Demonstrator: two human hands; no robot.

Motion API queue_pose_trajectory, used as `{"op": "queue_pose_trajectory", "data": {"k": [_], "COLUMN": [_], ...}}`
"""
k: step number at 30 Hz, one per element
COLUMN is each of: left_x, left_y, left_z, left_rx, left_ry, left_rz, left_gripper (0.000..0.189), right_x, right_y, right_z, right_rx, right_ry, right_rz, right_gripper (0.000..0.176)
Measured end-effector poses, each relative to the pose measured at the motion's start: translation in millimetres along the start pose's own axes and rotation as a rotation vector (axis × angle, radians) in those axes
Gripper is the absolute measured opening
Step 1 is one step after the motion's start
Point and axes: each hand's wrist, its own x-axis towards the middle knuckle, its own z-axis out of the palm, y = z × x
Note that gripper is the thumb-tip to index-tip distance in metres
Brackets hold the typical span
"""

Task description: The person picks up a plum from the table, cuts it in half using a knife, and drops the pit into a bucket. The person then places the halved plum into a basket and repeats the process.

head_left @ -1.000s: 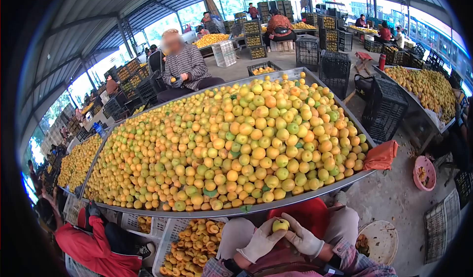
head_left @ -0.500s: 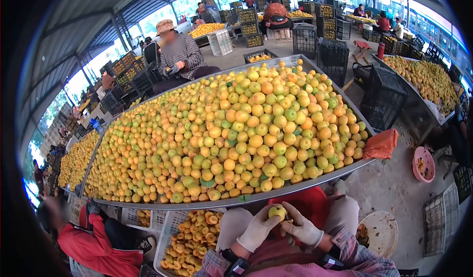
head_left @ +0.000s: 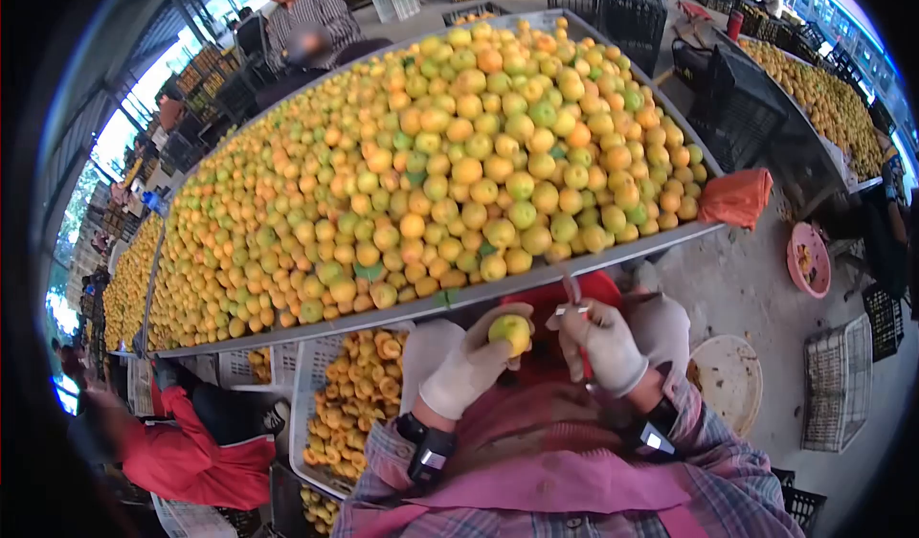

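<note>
In my gloved left hand [head_left: 464, 368] sits a yellow-green apricot [head_left: 510, 333], gripped between thumb and fingers. My gloved right hand [head_left: 607, 348] is closed around a small knife [head_left: 571, 290], its blade pointing up and away and a bit of red handle showing below the fingers. A gap separates the two hands. Just beyond them, between my knees, is a red basin [head_left: 598, 290], partly hidden by the hands. Heaped apricots [head_left: 431, 184] cover the metal-rimmed table [head_left: 402, 315] in front.
A white crate [head_left: 304, 399] of cut apricots stands at my left. Beside it sits a person in red [head_left: 206, 452]; another person [head_left: 316, 26] sits across the table. An orange-red cloth [head_left: 735, 199] hangs at the right corner. A white tub [head_left: 732, 380] and pink basin [head_left: 809, 260] are to the right.
My view has tipped downward. My hands, earlier together at the apricot, have moved apart; the right one now holds the knife up, clear of the fruit.
</note>
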Motion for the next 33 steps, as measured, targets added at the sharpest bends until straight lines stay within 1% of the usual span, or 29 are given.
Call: {"op": "queue_pose_trajectory", "data": {"k": [1, 2, 3, 5, 6, 8, 9, 11, 12, 13, 15, 16, 18, 19, 21, 24, 25, 27, 28, 30, 31, 33], "left_x": [-1.9, -2.7, -2.0, -1.6, -0.9, 1.0, 1.7, 0.6, -0.2, -0.6, -1.9, -2.0, -1.6, -2.1, -3.2, -2.4, -2.6, -2.4, -2.6, -2.6, -4.9, -8.6], "left_y": [7.9, 8.4, 7.8, 3.9, 2.9, 0.3, -1.2, 1.3, 2.4, 0.3, -7.0, -7.9, -8.3, -6.5, -1.4, -10.2, -10.3, -8.2, -6.6, -3.7, -7.8, -24.3], "left_z": [5.3, 6.5, 7.0, 7.9, 8.3, 11.2, 13.3, 20.2, 23.9, 29.3, 39.9, 40.1, 40.0, 41.8, 46.7, 40.5, 42.7, 49.8, 52.0, 54.8, 48.8, 27.7], "left_rx": [-0.06, -0.042, -0.019, -0.043, -0.061, -0.099, -0.137, -0.175, -0.21, -0.211, 0.312, 0.312, -0.235, -0.235, -0.354, -0.295, -0.295, -0.406, -0.404, -0.335, -0.328, 0.406], "left_ry": [-0.021, -0.036, -0.052, -0.082, -0.112, -0.132, -0.148, -0.17, -0.189, -0.19, 0.026, 0.026, -0.072, -0.074, 0.015, -0.047, -0.049, 0.058, 0.048, 0.056, 0.026, -0.008], "left_rz": [-0.018, -0.01, 0.004, 0.013, 0.028, 0.027, 0.033, 0.006, -0.013, -0.016, 0.108, 0.105, -0.006, -0.009, -0.118, -0.096, -0.095, -0.15, -0.149, -0.163, -0.161, -0.171], "left_gripper": [0.062, 0.062, 0.062, 0.062, 0.061, 0.061, 0.06, 0.059, 0.057, 0.057, 0.051, 0.051, 0.057, 0.057, 0.065, 0.07, 0.07, 0.069, 0.069, 0.064, 0.064, 0.055], "right_x": [1.1, 0.7, 0.3, -6.6, -8.6, -11.8, -12.2, -12.7, -15.0, -13.5, -9.8, -10.2, -11.4, -12.1, -13.3, -16.1, -17.1, -19.4, -21.2, -24.1, -18.8, -18.7], "right_y": [0.2, -4.9, -8.2, -21.9, -27.9, -37.1, -39.8, -44.3, -47.3, -46.1, -41.3, -40.4, -39.6, -39.1, -38.3, -36.6, -36.7, -37.5, -36.4, -34.3, -32.4, -24.8], "right_z": [-3.5, -4.5, -5.0, 4.6, 9.4, 18.5, 23.6, 32.8, 35.1, 34.0, 31.8, 32.9, 37.4, 39.3, 41.7, 41.7, 42.1, 42.9, 43.6, 43.2, 37.0, 42.1], "right_rx": [0.062, 0.069, 0.13, 0.186, 0.187, 0.272, 0.273, 0.336, 0.481, 0.482, 0.261, 0.262, 0.398, 0.399, 0.691, 0.746, 0.745, 0.669, 0.665, 0.634, 0.266, -0.004], "right_ry": [0.015, -0.002, -0.008, 0.113, 0.119, 0.123, 0.13, 0.204, 0.159, 0.161, 0.122, 0.124, 0.074, 0.078, 0.006, -0.041, -0.04, -0.056, -0.054, -0.014, 0.005, 0.258], "right_rz": [-0.026, -0.097, -0.177, -0.237, -0.235, -0.471, -0.468, -0.592, -0.626, -0.626, -0.778, -0.776, -0.725, -0.725, -0.656, -0.651, -0.654, -0.684, -0.694, -0.644, -0.84, -0.774], "right_gripper": [0.024, 0.028, 0.028, 0.027, 0.027, 0.024, 0.024, 0.04, 0.015, 0.015, 0.011, 0.011, 0.009, 0.009, 0.008, 0.008, 0.008, 0.008, 0.008, 0.007, 0.008, 0.009]}}
